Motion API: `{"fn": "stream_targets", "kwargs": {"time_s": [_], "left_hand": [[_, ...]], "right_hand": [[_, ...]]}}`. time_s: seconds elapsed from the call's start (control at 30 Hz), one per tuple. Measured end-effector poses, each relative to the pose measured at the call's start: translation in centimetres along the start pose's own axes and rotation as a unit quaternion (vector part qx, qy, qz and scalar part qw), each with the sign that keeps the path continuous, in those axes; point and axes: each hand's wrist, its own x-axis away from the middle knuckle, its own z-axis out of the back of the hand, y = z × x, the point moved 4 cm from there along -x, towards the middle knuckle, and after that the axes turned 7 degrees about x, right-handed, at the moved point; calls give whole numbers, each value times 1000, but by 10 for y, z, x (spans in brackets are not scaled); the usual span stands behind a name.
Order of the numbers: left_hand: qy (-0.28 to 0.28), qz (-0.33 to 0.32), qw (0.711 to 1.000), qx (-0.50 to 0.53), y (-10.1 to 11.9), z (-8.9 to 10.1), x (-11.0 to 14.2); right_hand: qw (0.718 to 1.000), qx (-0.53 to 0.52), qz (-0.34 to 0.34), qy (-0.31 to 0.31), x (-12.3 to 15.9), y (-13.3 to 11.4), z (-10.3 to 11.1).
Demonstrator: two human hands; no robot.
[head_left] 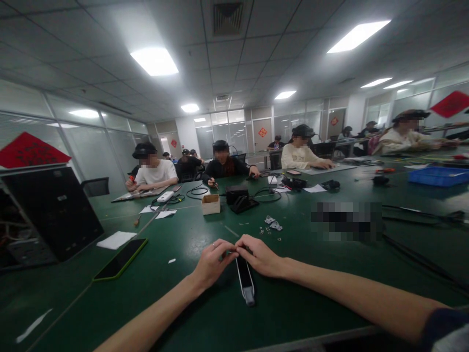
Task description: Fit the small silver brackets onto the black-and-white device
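My left hand (213, 259) and my right hand (259, 255) meet fingertip to fingertip over the green table. Both are closed in a pinch at the far end of a long, narrow black strap-like piece with white edges (245, 274). A grey end piece (249, 296) caps its near end, which points towards me. What exactly sits between the fingertips is hidden. Beyond my right hand lie grey metal-looking parts (273, 223) and several tiny ring-like pieces (261, 230).
A phone with a green edge (120, 259) lies to the left, near white paper (116, 239) and a black computer case (54, 210). Ahead stand a small cardboard box (211, 205) and a black box (236, 193). A blue tray (437, 177) is far right. Several people sit across the table.
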Motion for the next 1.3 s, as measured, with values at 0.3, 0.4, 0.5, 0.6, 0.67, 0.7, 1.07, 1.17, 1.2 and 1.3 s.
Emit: {"fn": "stream_targets", "kwargs": {"time_s": [0.3, 0.4, 0.5, 0.6, 0.67, 0.7, 1.07, 1.17, 1.2, 1.3], "left_hand": [[-98, 112, 989, -24, -34, 1, 7], [-150, 177, 973, -15, -37, 1, 7], [-173, 213, 962, 9, -36, 1, 6], [-181, 223, 958, 25, -34, 1, 5], [-180, 222, 958, 26, -34, 0, 5], [-179, 221, 959, 24, -35, -1, 5], [-163, 242, 954, 62, -39, -7, 8], [-165, 256, 949, 78, -35, -7, 5], [-166, 260, 948, 80, -34, -8, 4], [-165, 270, 945, 81, -33, -8, 3]], "right_hand": [[985, 169, 19, -21, 3, 35, 21], [981, 181, -4, -74, 5, 43, 20], [979, 177, -3, -105, 6, 42, 16], [979, 170, 1, -114, 5, 39, 13], [979, 169, 1, -113, 5, 39, 11], [979, 170, 1, -112, 5, 40, 11], [979, 171, 3, -112, 5, 40, 12], [979, 174, 10, -109, 5, 38, 11], [978, 176, 14, -109, 5, 37, 11], [974, 194, 30, -113, 2, 36, 14]]}}
